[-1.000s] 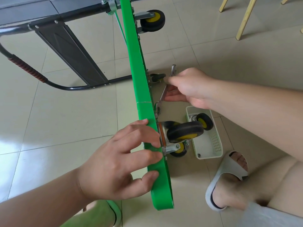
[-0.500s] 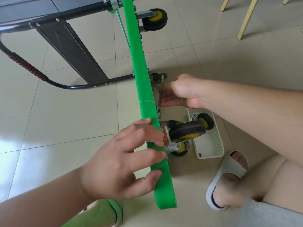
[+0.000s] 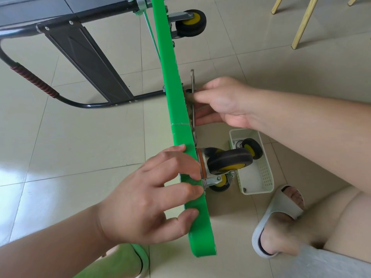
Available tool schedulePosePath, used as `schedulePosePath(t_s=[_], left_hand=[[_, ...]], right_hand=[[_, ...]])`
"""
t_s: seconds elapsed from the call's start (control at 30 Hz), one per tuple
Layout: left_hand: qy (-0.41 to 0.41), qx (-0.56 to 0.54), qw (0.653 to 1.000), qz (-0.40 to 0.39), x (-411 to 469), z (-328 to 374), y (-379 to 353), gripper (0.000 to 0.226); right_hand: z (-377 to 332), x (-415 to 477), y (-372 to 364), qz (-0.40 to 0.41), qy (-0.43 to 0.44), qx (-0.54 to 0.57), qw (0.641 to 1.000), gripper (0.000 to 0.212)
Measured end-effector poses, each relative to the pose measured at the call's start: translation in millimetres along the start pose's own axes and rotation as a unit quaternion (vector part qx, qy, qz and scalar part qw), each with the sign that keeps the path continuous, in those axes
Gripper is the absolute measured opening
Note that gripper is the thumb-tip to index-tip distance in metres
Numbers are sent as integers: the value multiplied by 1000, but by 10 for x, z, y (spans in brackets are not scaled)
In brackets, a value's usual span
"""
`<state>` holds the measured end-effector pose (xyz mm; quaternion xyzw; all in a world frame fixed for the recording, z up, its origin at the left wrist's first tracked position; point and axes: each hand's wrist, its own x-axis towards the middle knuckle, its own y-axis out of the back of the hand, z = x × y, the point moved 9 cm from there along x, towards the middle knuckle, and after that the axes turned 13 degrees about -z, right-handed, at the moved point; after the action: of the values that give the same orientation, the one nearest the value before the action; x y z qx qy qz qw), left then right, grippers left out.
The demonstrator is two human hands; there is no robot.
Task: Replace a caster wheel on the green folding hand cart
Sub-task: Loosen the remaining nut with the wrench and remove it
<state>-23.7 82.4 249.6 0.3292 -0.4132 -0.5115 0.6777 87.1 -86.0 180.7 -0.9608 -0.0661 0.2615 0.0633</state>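
Note:
The green cart deck (image 3: 176, 109) stands on its edge on the tiled floor, running from top centre to the bottom. My left hand (image 3: 152, 199) grips its near end, fingers wrapped over the edge. A black and yellow caster wheel (image 3: 228, 161) on a metal bracket sticks out of the deck's right face beside those fingers. My right hand (image 3: 220, 101) is shut on a metal wrench (image 3: 192, 97), held flat against the deck's right face just above that caster. Another caster (image 3: 190, 23) is fixed near the deck's far end.
A white plastic basket (image 3: 259, 177) on the floor at the right holds a loose caster wheel (image 3: 252, 147). The cart's black folded handle (image 3: 84, 57) lies to the left. Wooden chair legs (image 3: 301, 23) stand at the top right. My slippered foot (image 3: 281, 219) rests below the basket.
My right hand has swung the wrench closer against the deck, so its handle points up along it. My left hand keeps its grip on the deck.

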Motion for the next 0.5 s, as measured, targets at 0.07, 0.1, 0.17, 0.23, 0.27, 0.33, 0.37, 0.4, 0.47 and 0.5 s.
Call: schedulePosePath(t_s=[0.07,0.1,0.17,0.23,0.27,0.33,0.37,0.4,0.47,0.5], left_hand=[[-1,0,1000,0,6,2,-1,16],[-2,0,1000,-1,8,6,-1,16],[-3,2,1000,-1,11,12,1,16],[-2,3,1000,0,13,13,5,16],[-1,4,1000,0,11,14,6,16],[-1,4,1000,0,9,14,4,16],[-1,3,1000,0,9,16,2,16],[-1,2,1000,0,10,16,3,16],[-2,1,1000,-1,13,14,3,16],[-2,0,1000,-1,15,12,4,16]], right_hand=[[-119,-78,-45,-20,21,-15,999,17],[-161,-127,-66,-27,30,-17,999,17],[-217,-237,-95,-26,51,-12,998,15],[-266,-365,-119,-15,80,-21,996,14],[-292,-434,-138,-10,99,-35,994,13],[-349,-594,-191,-6,148,-80,986,8],[-378,-686,-218,1,175,-121,977,7],[-398,-783,-244,10,198,-166,966,8],[-377,-970,-305,15,230,-229,946,9],[-337,-1053,-342,3,242,-244,939,10]])
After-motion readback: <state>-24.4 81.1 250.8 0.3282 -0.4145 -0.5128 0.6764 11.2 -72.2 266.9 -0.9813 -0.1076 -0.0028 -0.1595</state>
